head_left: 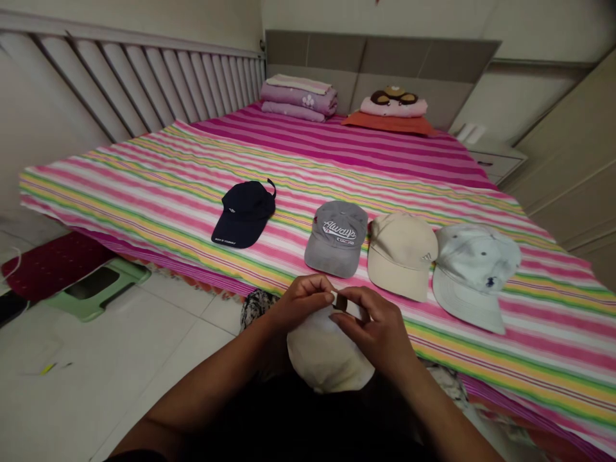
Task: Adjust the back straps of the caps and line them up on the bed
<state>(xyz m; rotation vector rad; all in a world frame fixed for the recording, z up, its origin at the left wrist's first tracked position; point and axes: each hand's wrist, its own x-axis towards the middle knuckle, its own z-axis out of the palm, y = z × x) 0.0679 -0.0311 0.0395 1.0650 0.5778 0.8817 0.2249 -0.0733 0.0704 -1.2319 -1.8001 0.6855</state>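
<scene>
So, we have both bare hands raised together just above the near edge of the bed, the left hand [299, 304] and the right hand [375, 332] meeting over a pale cream cap [326, 357]. The cap's crown sits below the hands, on the side toward the body, partly hidden by them. The fingers of each hand [318, 288] are closed in a pinch on the cap's narrow back strap [353, 309], where a small dark buckle piece [340, 301] shows between them. That strap's long axis runs across between the hands, dipping slightly to the right, with the left hand at one end and the right hand at the other, both about equally near the buckle. Ahead, on the striped bedsheet [158, 192], four caps lie in a row: a navy cap [244, 215], a grey cap with white stitched lettering [335, 240], a beige cap [402, 255] and a pale blue cap [474, 276]. The grey and beige ones are closest to the hands, and the navy one lies farther left.
</scene>
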